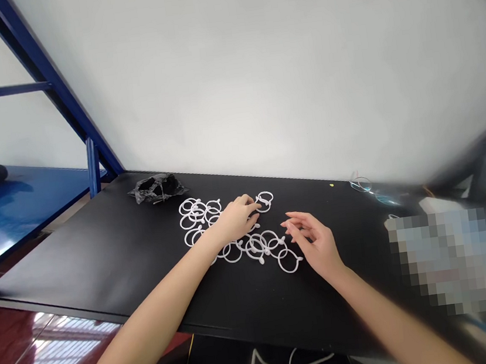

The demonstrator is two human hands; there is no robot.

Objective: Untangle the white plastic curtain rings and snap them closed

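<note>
Several thin white rings [290, 272], each with a small knob on its rim, lie loosely overlapped on the black table. My left hand [239, 215] is over the heap, and its forearm and palm hide some of the rings. Its fingers are bent and apart, with the fingertips beside a small far group of rings [264, 192]; whether they touch it I cannot tell. To the right of the heap, my right hand [316, 241] hovers with loosely curled, separated fingers and nothing between them. The nearest ring lies just left of that hand.
A crumpled black plastic bag [159, 187] sits at the back left of the black table [258, 304]. Eyeglasses [361, 183] and a blurred, pixelated white item [445, 263] are on the right. A blue metal frame [59, 92] rises at left, before a pale wall.
</note>
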